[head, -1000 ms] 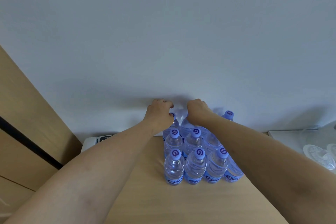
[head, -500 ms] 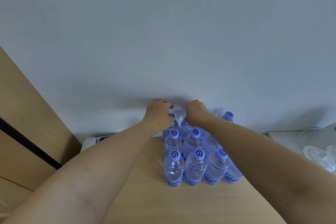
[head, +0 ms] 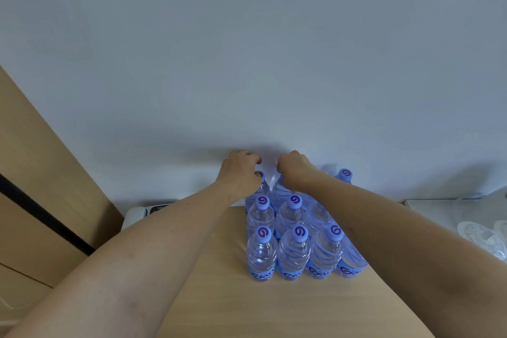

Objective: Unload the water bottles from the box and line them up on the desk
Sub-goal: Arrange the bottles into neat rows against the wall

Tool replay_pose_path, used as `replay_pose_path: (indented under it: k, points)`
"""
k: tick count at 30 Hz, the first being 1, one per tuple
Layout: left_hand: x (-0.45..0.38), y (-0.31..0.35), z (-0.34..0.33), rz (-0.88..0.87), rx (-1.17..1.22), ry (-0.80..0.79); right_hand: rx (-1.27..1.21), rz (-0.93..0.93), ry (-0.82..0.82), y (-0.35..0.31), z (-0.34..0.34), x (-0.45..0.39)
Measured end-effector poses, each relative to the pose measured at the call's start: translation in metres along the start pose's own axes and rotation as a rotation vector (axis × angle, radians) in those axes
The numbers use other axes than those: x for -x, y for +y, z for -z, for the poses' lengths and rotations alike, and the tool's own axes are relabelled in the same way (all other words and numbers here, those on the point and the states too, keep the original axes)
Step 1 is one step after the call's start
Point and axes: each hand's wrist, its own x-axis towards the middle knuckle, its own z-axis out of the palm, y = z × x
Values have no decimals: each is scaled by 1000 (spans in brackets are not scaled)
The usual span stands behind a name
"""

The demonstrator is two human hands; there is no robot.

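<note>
Several clear water bottles with purple caps stand upright in tight rows on the wooden desk, close to the wall. Both my arms reach over them to the back row. My left hand is curled shut over the top of the back-left bottle, whose cap peeks out beside the palm. My right hand is closed on the top of the neighbouring back bottle, hiding its cap. Another back-row bottle stands free at the right. No box is in view.
A pale wall rises directly behind the bottles. A wooden cabinet stands at the left. A white device lies at the desk's back left corner. Clear plastic items lie on a white surface at the right.
Both hands have stayed at the back row and drawn very slightly closer together. The bottles in the front rows have not moved.
</note>
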Motion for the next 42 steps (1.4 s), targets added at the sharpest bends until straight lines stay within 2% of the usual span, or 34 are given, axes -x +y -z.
replay_pose_path:
  k: [13, 20, 31, 37, 42]
  points:
    - [4, 5, 5, 4, -3, -4, -11, 75, -22, 6, -3, 0]
    - [9, 6, 7, 14, -6, -4, 28, -15, -16, 0, 0, 5]
    - [12, 4, 16, 27, -12, 14, 62, 18, -70, -2, 7, 13]
    - [19, -5, 19, 54, -13, 15, -6, 65, 103, -21, 10, 3]
    - [23, -23, 23, 70, 10, 22, -41, 23, 32, -49, 4, -6]
